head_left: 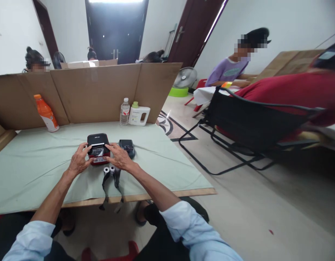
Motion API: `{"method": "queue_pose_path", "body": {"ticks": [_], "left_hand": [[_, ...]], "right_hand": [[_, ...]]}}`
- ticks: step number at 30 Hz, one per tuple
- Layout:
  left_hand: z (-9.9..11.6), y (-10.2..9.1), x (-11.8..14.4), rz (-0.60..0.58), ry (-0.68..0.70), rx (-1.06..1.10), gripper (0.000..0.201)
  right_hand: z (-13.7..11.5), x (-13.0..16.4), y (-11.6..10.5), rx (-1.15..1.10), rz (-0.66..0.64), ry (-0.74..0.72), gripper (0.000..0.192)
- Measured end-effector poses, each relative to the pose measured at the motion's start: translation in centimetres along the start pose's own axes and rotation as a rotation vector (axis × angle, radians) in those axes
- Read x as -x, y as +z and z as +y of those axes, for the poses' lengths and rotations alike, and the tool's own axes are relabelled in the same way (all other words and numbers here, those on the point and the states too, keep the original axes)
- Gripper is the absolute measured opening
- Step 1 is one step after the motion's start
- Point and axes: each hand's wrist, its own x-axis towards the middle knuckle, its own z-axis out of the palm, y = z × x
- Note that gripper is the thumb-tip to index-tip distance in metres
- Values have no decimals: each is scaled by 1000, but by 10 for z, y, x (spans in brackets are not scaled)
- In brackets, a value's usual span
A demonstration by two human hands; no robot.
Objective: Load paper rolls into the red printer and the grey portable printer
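Observation:
A small black-and-red label printer [98,139] rests on the cloth-covered table, its middle showing a shiny dark part and a label on the red front. My left hand [79,158] grips its left side, thumb at the front and fingers toward the top. On the opposite side, my right hand [119,156] holds it in the same way. Just right of that hand lies a second dark, boxy device [126,145], partly hidden by it. Two small white rolls [109,169] stand below the printer, and dark strips [104,190] run from there over the table's front edge.
A cardboard screen [96,96] borders the back of the table [61,141]. Before it stand an orange bottle [46,113], a clear water bottle [124,112] and a white jug [139,115]. Rightward are a black folding chair [254,127] with a seated person, a fan, and another person.

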Motion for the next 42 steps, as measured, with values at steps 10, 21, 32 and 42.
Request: {"method": "queue_pose_path", "body": {"ticks": [10,21,32,42], "left_hand": [[3,1,-3,0,-14,62,54],[5,4,-6,-14,9,46,53],[3,3,0,2,-51,67,57],[7,24,7,-69,-236,303,99]], "right_hand": [[7,10,12,-31,-11,-3,80],[9,2,-1,90,-66,12,67],[6,7,7,26,-60,53,78],[9,3,13,-200,-85,146,76]]}}
